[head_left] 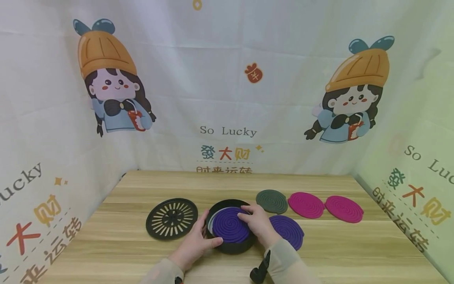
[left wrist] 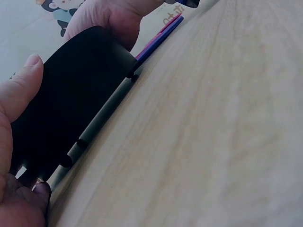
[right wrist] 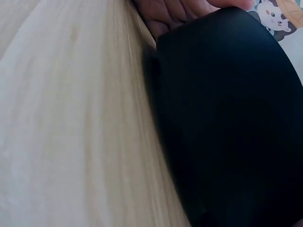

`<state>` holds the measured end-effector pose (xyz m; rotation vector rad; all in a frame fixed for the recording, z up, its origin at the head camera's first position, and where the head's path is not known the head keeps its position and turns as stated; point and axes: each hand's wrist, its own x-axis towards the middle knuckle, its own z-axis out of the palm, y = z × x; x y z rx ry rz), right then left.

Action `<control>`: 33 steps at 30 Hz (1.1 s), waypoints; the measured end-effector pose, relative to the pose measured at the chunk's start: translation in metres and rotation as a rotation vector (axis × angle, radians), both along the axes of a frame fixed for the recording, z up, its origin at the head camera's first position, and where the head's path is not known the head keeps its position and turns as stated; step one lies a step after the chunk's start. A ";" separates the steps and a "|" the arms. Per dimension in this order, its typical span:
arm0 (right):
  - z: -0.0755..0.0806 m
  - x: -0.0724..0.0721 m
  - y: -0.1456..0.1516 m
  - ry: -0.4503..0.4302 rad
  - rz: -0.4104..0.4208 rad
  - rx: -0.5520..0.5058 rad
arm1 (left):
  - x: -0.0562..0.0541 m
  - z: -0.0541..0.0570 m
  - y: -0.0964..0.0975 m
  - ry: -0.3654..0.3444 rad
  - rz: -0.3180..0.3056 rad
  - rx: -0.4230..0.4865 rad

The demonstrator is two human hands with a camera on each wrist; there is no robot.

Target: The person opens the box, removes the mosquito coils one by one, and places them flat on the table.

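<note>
A round black mosquito coil box (head_left: pixel 234 248) stands on the table, its lid off. In it lies a purple mosquito coil (head_left: pixel 230 225), part of a pale inner surface showing beside it. My left hand (head_left: pixel 195 243) grips the box from the left, thumb over the near rim by the coil. In the left wrist view the box's dark side wall (left wrist: pixel 71 90) shows between that hand's thumb and fingers, which reach its base. At the right, my right hand (head_left: pixel 261 225) holds the purple coil's edge between thumb and fingers, close over the box rim.
The slotted black lid (head_left: pixel 172 219) lies left of the box. To the right rest another purple coil (head_left: pixel 289 232), a dark green coil (head_left: pixel 271 201) and two pink coils (head_left: pixel 306 205). A printed cloth (head_left: pixel 227 98) hangs behind the wooden table (head_left: pixel 337 248).
</note>
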<state>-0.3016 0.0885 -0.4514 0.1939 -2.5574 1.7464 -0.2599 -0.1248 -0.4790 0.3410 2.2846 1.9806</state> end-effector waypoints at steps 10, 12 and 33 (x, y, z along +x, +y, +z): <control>-0.001 0.001 0.000 0.007 -0.006 0.032 | 0.001 0.001 0.000 0.002 -0.004 0.006; -0.001 0.001 0.000 0.009 -0.002 0.025 | 0.001 0.001 0.000 0.005 -0.005 0.006; 0.000 0.001 -0.002 -0.036 -0.012 -0.042 | 0.001 0.002 0.000 0.000 -0.004 -0.002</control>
